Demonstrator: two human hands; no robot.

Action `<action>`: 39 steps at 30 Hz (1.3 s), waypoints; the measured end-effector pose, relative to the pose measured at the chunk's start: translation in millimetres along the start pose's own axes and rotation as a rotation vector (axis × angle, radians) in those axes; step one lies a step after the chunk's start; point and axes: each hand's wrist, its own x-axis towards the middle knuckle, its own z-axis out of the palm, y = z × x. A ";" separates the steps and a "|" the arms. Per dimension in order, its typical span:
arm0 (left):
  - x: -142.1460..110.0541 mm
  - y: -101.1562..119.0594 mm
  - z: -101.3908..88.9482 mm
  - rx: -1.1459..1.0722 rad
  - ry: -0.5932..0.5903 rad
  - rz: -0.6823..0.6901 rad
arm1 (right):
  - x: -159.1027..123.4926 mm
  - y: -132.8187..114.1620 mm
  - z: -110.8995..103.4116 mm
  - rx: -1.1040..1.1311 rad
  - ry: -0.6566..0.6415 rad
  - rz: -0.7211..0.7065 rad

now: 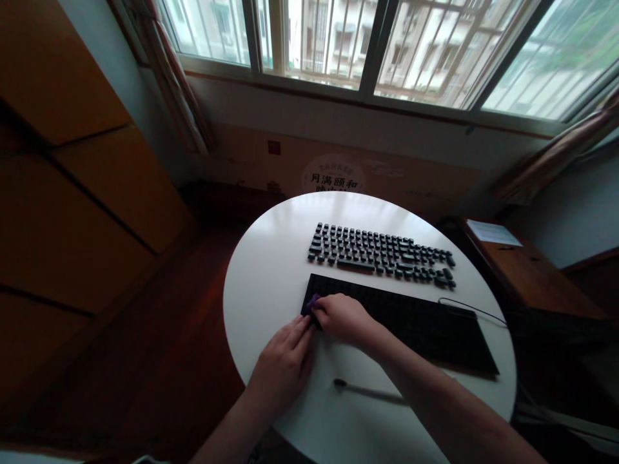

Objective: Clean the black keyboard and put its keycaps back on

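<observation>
While Loose Keycaps Lay in Rows, We Held a Purple Piece to a Black Keyboard Base

As we leaned over the round white table, the keycaps sat beyond the base, and a slim brush lay on our near side, its handle partly hidden by our right forearm, which also crossed the base. A thin cable curved over the base's right end. A wooden desk bearing a paper sheet stood to the right, an orange-brown cabinet to the left.

The base looked long, flat and slanted, too dark to show detail. Our right hand pinched the purple piece at its left end; our left hand had its fingers close together at the near left corner, though whether they gripped it we could not tell.

On a brown panel below the window we read 月满颐和; the table partly hid the next line.
</observation>
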 end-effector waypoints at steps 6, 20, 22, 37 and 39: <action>0.2 0.6 2.1 0.040 -0.008 0.011 | -8.8 16.2 -3.0 0.011 0.008 0.058; -0.2 -2.3 4.7 0.065 -0.001 0.024 | -93.0 102.8 -1.6 -0.114 0.071 0.345; 0.4 -2.7 4.7 0.081 0.001 0.030 | -103.1 114.2 0.7 -0.113 0.082 0.402; 9.4 -9.1 9.4 0.184 0.057 0.124 | -46.4 28.1 16.3 -0.069 0.226 0.188; 9.6 -10.5 11.1 0.189 0.062 0.129 | -43.9 27.0 17.1 -0.053 0.235 0.177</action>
